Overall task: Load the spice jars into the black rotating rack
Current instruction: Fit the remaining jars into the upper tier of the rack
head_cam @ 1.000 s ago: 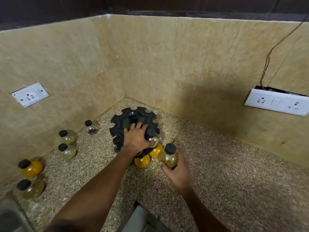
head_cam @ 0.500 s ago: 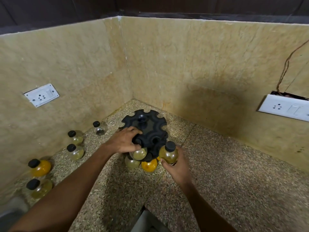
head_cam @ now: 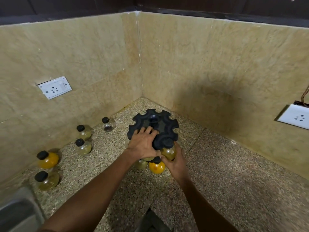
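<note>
Left hand [head_cam: 143,144] flat on rack [head_cam: 153,125]; right hand [head_cam: 175,162] grasps jar [head_cam: 168,151]; 5 jars [head_cam: 83,145] left.

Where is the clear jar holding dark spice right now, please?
The clear jar stands left of the black rack, farthest back in the row along the left wall.

A speckled stone counter [head_cam: 234,173] fills the corner. Two tan stone walls [head_cam: 83,64] stand behind it and meet in a line at the back. Above them runs a dark band [head_cam: 217,7]. A white wall socket [head_cam: 54,87] sits on the left wall. Another white socket [head_cam: 295,116] sits on the right wall, with a brown wire [head_cam: 306,94] going up from it. A grey metal thing [head_cam: 16,211] shows at the bottom left edge, too blurry to name
</note>
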